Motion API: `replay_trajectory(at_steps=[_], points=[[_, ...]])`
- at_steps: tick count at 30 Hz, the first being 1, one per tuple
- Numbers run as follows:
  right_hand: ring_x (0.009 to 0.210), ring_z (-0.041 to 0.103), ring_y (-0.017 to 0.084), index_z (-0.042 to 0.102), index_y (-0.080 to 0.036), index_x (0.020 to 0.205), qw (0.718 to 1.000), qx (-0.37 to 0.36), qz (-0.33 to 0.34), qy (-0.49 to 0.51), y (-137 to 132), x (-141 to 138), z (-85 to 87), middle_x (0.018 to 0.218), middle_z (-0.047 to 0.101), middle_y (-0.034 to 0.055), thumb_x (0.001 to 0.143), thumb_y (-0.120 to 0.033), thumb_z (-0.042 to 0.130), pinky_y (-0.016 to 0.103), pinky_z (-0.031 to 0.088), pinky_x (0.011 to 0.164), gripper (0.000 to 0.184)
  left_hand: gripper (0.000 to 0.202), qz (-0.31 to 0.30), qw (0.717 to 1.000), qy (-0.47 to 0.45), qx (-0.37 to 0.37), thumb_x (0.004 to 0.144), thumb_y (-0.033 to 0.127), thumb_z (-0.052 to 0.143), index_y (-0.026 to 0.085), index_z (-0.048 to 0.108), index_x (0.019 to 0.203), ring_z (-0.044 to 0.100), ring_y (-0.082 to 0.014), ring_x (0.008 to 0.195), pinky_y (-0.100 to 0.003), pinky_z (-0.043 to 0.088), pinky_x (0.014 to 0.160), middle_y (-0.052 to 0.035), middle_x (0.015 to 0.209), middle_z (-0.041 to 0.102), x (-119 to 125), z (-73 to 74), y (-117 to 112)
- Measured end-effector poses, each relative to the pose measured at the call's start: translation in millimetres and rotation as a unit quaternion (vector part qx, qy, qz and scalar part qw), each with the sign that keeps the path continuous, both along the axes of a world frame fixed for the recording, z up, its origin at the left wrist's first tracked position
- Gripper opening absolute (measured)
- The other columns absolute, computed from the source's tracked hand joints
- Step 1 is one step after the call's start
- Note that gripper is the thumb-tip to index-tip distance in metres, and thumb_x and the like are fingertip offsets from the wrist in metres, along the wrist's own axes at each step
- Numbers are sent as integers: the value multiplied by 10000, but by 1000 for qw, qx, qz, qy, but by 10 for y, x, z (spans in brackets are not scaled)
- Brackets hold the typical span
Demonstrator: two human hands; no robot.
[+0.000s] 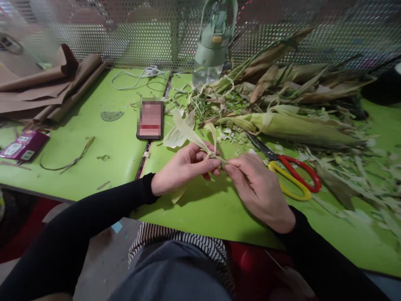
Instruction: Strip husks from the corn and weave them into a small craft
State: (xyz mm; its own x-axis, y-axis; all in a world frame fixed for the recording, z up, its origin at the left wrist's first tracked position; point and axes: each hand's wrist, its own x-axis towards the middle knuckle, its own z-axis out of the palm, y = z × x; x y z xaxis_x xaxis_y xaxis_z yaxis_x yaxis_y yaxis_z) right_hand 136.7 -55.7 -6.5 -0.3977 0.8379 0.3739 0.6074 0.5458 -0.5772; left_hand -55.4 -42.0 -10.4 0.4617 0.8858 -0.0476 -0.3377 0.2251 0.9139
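My left hand (pixel 191 163) pinches a pale corn husk flower (pixel 189 131) where its strips gather, with the broad petal-like pieces spreading up and away from my fingers. On the other side, my right hand (pixel 253 179) is closed on the thin twisted stem end of the same piece. Both hands are just above the green table, close together. Scissors (pixel 282 163) with one red and one yellow handle lie just beyond my right hand, their blades pointing toward the husks. A whole husk-wrapped corn cob (pixel 300 127) rests behind the scissors.
Dry husks (pixel 282 85) and shredded scraps cover the right and back. A water bottle (pixel 213 50) stands by the perforated metal screen (pixel 138 37). A phone (pixel 150 119), white cable (pixel 134 77), protractor (pixel 112 116), purple packet (pixel 23 145) and brown paper (pixel 46 92) lie leftward.
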Motion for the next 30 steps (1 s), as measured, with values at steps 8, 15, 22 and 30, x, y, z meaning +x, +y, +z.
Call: replay_trajectory(at_steps=[8,15,22,30], points=[[539,541,134,620,-248,923,994,-96,56,13,-68,54,92,678,629,-16,1000,-312,481,279,391,536,170,384,-45,997,63,21,781,440,784,156,541,873,617,-84,617,-175,506,529,27,672,606,-30,65,-6],[486,509,128,663,-256,870,983,-150,103,10,10,245,244,580,580,-35,983,-410,527,280,366,498,235,392,-63,994,84,10,767,457,788,148,557,836,553,-55,524,-178,485,517,27,631,615,-55,163,11],[815,655,234,728,-260,943,983,-166,6,82,123,194,234,891,698,58,903,-654,552,353,502,698,433,224,-143,987,63,-21,747,167,745,133,592,907,628,-86,650,-196,539,614,-5,705,669,-24,44,-6],[713,640,180,730,-257,792,941,-247,-19,232,20,15,80,779,711,17,855,-512,717,348,534,716,263,188,-144,988,45,-16,858,290,693,112,633,874,655,-118,719,-229,553,648,-46,750,677,-4,13,-49]])
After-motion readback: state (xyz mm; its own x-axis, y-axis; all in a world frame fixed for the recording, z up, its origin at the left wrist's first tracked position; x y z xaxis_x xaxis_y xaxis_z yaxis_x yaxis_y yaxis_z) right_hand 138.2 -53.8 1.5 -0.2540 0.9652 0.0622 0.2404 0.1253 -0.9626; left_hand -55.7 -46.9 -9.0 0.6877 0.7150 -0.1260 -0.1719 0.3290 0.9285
